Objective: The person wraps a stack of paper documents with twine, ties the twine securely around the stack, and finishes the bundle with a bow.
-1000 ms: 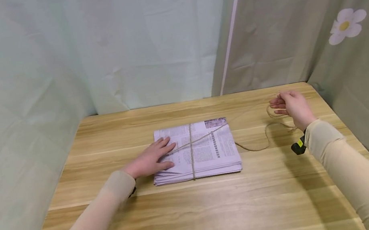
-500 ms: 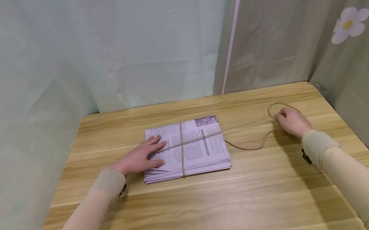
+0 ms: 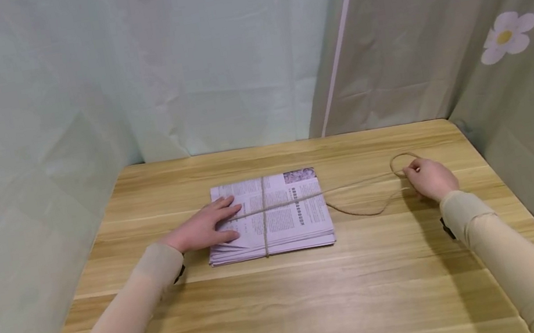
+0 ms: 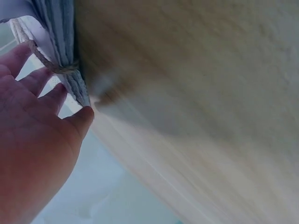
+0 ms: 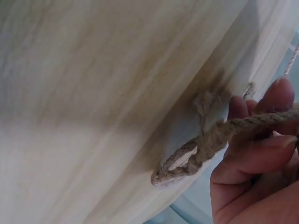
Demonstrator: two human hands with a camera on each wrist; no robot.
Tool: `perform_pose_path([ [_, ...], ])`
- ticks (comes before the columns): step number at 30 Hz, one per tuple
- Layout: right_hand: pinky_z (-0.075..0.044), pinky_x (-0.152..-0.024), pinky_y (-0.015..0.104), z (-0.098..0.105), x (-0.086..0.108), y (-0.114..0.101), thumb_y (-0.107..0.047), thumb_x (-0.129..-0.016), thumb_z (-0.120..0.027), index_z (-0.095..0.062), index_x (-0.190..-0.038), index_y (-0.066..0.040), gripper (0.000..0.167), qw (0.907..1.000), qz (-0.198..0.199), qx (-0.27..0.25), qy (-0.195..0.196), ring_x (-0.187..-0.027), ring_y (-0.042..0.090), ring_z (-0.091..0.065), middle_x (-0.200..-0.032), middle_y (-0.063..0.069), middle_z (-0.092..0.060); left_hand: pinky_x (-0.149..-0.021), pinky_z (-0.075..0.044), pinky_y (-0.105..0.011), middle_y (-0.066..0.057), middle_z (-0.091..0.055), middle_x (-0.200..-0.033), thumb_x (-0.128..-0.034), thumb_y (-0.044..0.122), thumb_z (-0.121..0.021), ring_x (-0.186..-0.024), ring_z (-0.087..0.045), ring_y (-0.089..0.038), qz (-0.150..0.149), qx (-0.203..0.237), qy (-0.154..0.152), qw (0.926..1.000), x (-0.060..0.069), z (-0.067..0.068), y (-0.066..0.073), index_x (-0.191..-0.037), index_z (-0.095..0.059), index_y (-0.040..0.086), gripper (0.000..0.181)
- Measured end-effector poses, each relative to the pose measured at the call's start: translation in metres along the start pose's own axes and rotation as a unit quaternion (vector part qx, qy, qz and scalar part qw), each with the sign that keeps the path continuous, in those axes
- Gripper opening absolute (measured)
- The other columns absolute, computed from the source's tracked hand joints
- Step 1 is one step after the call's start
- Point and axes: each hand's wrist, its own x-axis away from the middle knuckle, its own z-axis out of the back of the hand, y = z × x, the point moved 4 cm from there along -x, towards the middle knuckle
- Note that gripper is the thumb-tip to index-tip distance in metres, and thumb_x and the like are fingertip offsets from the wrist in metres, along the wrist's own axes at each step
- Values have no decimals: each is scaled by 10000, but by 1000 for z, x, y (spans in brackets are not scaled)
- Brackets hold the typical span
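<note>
A folded stack of newspapers (image 3: 282,226) lies on the wooden table, one strand of twine (image 3: 265,231) running across it front to back. A second strand crosses it sideways and stretches right to my right hand (image 3: 430,179), which pinches it between thumb and fingers. My left hand (image 3: 203,227) rests on the stack's left part with fingers spread. In the left wrist view, twine (image 4: 51,65) wraps the stack's edge (image 4: 58,28) beside the fingertips. Close up in the right wrist view, a knotted, frayed loop of twine (image 5: 210,144) hangs by the right hand's fingers (image 5: 261,163).
A slack length of twine (image 3: 360,214) curves over the table (image 3: 292,315) right of the stack. Another loop of it lies beyond the right hand. Pale curtains (image 3: 228,61) hang behind the table and along its sides.
My right hand has come down and nearer, drawing the sideways strand lower and straighter over the stack. The stack and left hand appear farther left in view. The last half second shows little movement.
</note>
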Motion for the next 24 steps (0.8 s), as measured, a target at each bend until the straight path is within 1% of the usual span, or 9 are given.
perform_pose_path([
  [4,-436,-663,394,-2,-1,2,-447,-1078,-434,-596,-1271,-5,509,9999,-90,-54,-26,-606,184,-644,-684,24,-669,-1212,-146,-590,-170,-204,-1674,-972,415,-688,-1537,-128,-405,97,-94,-10,9999,-3,0,2,-1581,-387,103,748],
  [8,-446,-661,402,-1,-2,5,-418,-1051,-505,-605,-1222,-5,459,9999,-95,-39,73,-633,206,-664,-776,67,-693,-1221,-147,-560,-172,-252,-1659,-967,404,-684,-1530,-180,-388,137,-243,93,9996,-6,1,4,-1569,-417,109,722],
  [10,-464,-695,437,1,-2,8,-415,-1044,-513,-609,-1222,3,464,9999,-63,25,142,-737,258,-679,-889,130,-708,-1223,-145,-555,-176,-273,-1650,-961,398,-684,-1525,-200,-384,136,-272,140,9994,-7,2,4,-1557,-439,108,707],
  [13,-484,-768,513,4,-2,12,-505,-1053,-443,-599,-1260,31,595,9997,-39,150,201,-926,361,-658,-1094,219,-683,-1219,-147,-569,-189,-287,-1641,-960,404,-677,-1519,-215,-395,123,-279,173,9994,-8,3,5,-1546,-458,105,694],
  [14,-479,-782,526,6,-1,14,-554,-1054,-395,-595,-1255,37,655,9997,-65,177,175,-950,381,-637,-1096,230,-677,-1217,-149,-573,-194,-294,-1637,-961,408,-675,-1515,-224,-398,115,-292,188,9993,-8,3,6,-1544,-462,104,691],
  [16,-471,-786,529,9,-1,17,-645,-1043,-277,-579,-1228,48,778,9997,-144,198,81,-945,390,-616,-1024,221,-682,-1212,-159,-583,-212,-314,-1623,-967,410,-668,-1505,-246,-411,70,-320,247,9992,-9,5,8,-1539,-467,94,684],
  [19,-457,-760,508,14,1,23,-729,-1002,-130,-541,-1185,36,887,9990,-382,51,-206,-820,369,-620,-801,147,-670,-1206,-170,-592,-232,-352,-1597,-983,401,-658,-1487,-282,-425,-4,-361,382,9986,-10,8,13,-1531,-472,74,664],
  [21,-449,-780,519,18,3,26,-746,-979,-41,-523,-1257,36,960,9980,-503,-26,-381,-807,359,-614,-727,107,-649,-1204,-176,-594,-229,-367,-1590,-995,395,-648,-1480,-296,-425,-26,-340,460,9984,-10,10,18,-1528,-476,72,645],
  [24,-460,-816,541,24,7,33,-755,-952,37,-458,-1401,47,1044,9961,-660,-186,-551,-778,367,-652,-731,102,-668,-1204,-183,-588,-198,-373,-1596,-1010,389,-631,-1482,-303,-406,-67,-278,539,9981,-12,13,31,-1530,-481,98,614],
])
